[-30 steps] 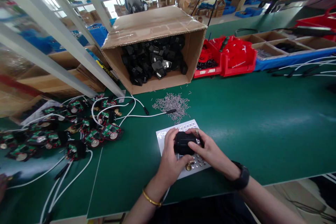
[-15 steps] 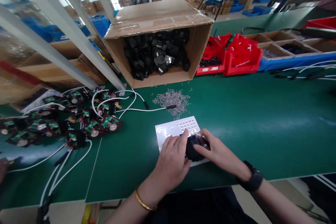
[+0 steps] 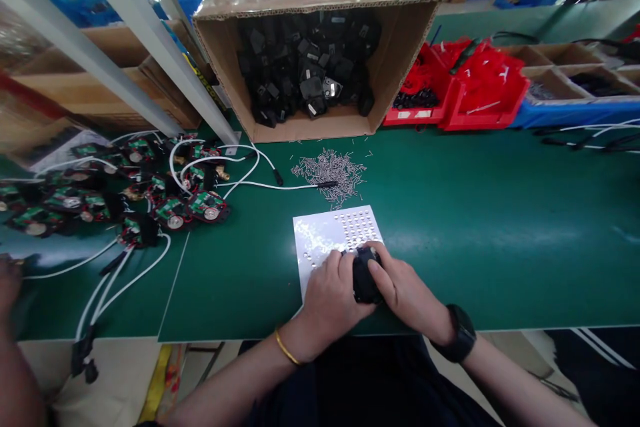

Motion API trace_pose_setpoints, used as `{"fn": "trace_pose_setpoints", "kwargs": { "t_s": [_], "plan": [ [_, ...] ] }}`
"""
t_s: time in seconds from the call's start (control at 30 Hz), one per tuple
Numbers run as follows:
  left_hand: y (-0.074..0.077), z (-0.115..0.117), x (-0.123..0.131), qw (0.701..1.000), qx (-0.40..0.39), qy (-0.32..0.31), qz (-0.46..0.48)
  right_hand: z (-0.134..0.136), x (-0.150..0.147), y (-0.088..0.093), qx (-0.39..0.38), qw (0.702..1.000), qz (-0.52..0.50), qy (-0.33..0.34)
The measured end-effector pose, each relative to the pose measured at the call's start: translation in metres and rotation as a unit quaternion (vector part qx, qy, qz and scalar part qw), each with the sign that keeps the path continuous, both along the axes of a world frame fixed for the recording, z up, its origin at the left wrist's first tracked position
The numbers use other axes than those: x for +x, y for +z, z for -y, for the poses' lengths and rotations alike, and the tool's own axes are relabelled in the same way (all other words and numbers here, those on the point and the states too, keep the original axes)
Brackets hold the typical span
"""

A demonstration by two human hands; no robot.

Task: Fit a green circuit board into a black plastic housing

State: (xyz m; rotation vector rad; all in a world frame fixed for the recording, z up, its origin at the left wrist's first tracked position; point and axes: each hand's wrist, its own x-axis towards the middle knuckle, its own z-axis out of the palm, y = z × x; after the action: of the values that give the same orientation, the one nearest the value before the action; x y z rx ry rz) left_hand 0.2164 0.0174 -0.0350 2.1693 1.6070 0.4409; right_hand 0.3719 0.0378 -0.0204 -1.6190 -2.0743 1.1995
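A black plastic housing is held between both hands over a white sheet. My left hand is closed round its left side, and my right hand grips the right side with the thumb on top. Much of the housing is covered by the fingers. Rows of small shiny round pieces lie on the sheet's upper right. Just behind the sheet is a heap of small metal pins or screws, with a white cable's black end lying on it.
An open cardboard box of black housings stands behind the heap. Circuit-board assemblies with white cables spread out at left. Red bins and a divided tray line the back right. Another person's hand is at the left edge.
The view has tilted down. My hands have turned the black housing and closed more around it, my right hand drawing in closer. More of the other person's arm shows at left.
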Motion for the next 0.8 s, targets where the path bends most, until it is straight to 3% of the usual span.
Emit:
{"fn": "trace_pose_setpoints", "kwargs": {
  "t_s": [0.23, 0.63, 0.8],
  "plan": [
    [-0.006, -0.003, -0.004, 0.999, -0.003, -0.014, 0.046, 0.013, 0.003, 0.000, 0.025, 0.999, -0.018, 0.013],
    [-0.006, 0.000, -0.010, 0.998, 0.016, -0.038, 0.048, 0.026, -0.010, 0.007, 0.046, 0.992, 0.116, 0.031],
    [-0.004, -0.004, -0.011, 0.997, 0.006, -0.022, 0.072, 0.016, -0.016, 0.018, 0.032, 0.991, 0.123, 0.031]
  ]
}}
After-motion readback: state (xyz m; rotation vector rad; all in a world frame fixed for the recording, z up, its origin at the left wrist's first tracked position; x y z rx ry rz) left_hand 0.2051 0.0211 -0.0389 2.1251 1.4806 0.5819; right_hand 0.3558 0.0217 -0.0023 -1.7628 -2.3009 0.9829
